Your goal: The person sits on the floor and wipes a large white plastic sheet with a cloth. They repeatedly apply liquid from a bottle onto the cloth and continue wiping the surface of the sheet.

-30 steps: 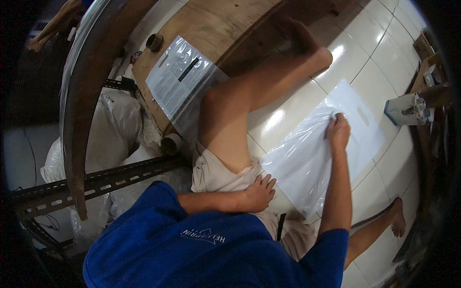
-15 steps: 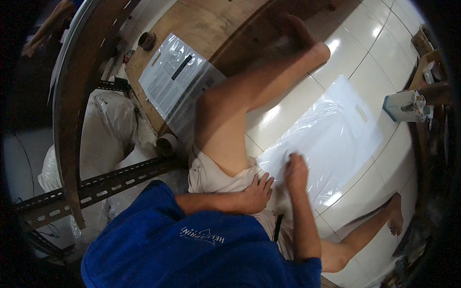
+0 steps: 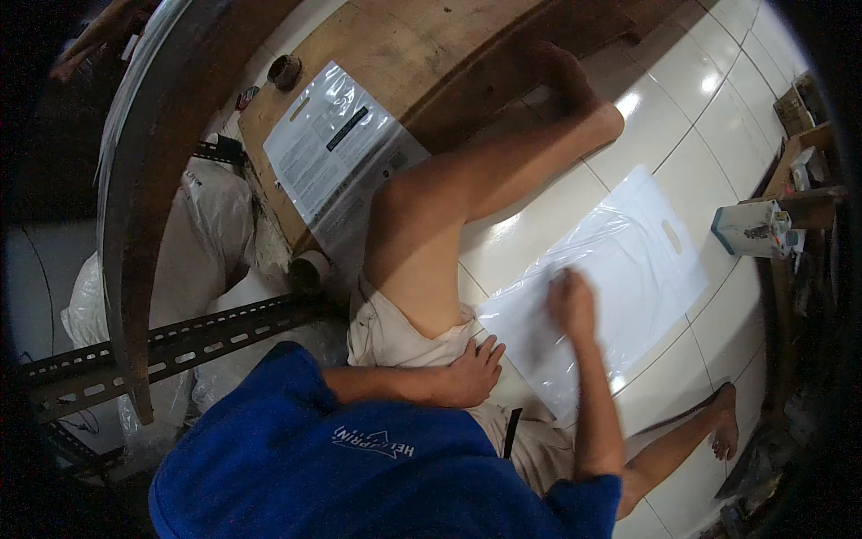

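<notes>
A white plastic bag (image 3: 628,278) with an oval handle cut-out lies on the tiled floor between my legs, its surface wrinkled and shiny. Over the near left part of it is my right hand (image 3: 573,307), somewhat blurred, with the fingers curled together. Whatever they may hold is too small or hidden to name. My left hand (image 3: 476,371) rests flat on the beige shorts (image 3: 409,334) at my thigh, fingers a little apart, holding nothing. Beside my bent left knee, a printed clear-and-white plastic bag (image 3: 337,148) lies on a wooden board.
The wooden board (image 3: 377,45) carries a small dark round cup (image 3: 285,72). A rectangular can (image 3: 750,226) stands at the right near cluttered shelving. On the left are a slotted metal bar (image 3: 180,346), a curved dark edge (image 3: 135,225) and wrapped white bundles (image 3: 211,225).
My right hand has moved farther out and to the right over the white bag, still with curled fingers. The left hand stays on the thigh. The view has shifted slightly.
</notes>
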The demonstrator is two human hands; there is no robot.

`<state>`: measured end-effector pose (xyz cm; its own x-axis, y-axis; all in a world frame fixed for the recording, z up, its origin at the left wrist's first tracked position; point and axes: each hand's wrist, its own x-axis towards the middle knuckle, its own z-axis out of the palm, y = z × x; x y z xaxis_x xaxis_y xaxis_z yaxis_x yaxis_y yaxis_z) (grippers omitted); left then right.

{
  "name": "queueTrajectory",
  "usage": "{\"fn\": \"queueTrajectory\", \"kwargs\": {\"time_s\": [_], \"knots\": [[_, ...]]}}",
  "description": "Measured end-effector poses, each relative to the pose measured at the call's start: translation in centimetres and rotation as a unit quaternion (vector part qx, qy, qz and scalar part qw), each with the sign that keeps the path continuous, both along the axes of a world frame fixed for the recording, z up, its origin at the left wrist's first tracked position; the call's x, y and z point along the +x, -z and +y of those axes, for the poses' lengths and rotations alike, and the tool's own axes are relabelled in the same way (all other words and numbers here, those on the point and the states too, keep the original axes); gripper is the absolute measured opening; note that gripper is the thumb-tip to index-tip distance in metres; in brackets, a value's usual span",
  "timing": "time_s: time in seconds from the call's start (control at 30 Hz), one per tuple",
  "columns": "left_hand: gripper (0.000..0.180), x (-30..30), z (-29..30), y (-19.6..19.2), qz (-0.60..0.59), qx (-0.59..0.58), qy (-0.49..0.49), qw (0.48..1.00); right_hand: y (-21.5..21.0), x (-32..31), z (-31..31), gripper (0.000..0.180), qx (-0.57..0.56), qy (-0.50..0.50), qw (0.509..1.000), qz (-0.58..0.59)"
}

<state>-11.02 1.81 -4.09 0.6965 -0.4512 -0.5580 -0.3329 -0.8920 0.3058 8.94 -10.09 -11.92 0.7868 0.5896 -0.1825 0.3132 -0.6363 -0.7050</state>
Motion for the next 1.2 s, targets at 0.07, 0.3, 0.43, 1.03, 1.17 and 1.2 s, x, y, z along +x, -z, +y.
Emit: {"fn": "queueTrajectory", "kwargs": {"time_s": [0.07, 0.3, 0.43, 1.03, 1.17, 1.2], "knots": [[0.058, -0.1, -0.5, 0.7, 0.053, 0.016, 0.020, 0.998, -1.1, -7.5, 1.8, 0.032, -0.022, -0.074, 0.997, 0.021], [0.046, 0.0, 0.2, 0.3, 0.042, -0.055, -0.042, 0.997, -1.0, -0.2, 4.0, 0.026, 0.018, 0.070, 0.995, -0.073], [0.057, 0.1, 0.2, 0.5, 0.027, -0.031, -0.018, 0.999, -1.5, 9.3, 3.5, 0.020, -0.055, 0.143, 0.980, -0.124], [0.069, 2.0, 0.5, 1.1, -0.052, 0.028, -0.121, 0.991, -4.9, -5.3, -2.7, 0.018, 0.132, 0.166, 0.966, 0.145], [0.071, 4.2, 1.4, 1.2, -0.023, 0.015, -0.181, 0.983, -6.0, -5.1, -0.7, 0.018, 0.137, 0.183, 0.969, 0.094], [0.072, 4.5, 1.6, 1.5, -0.029, 0.005, -0.188, 0.982, -6.1, -4.9, -0.3, 0.018, 0.129, 0.184, 0.971, 0.083]]}}
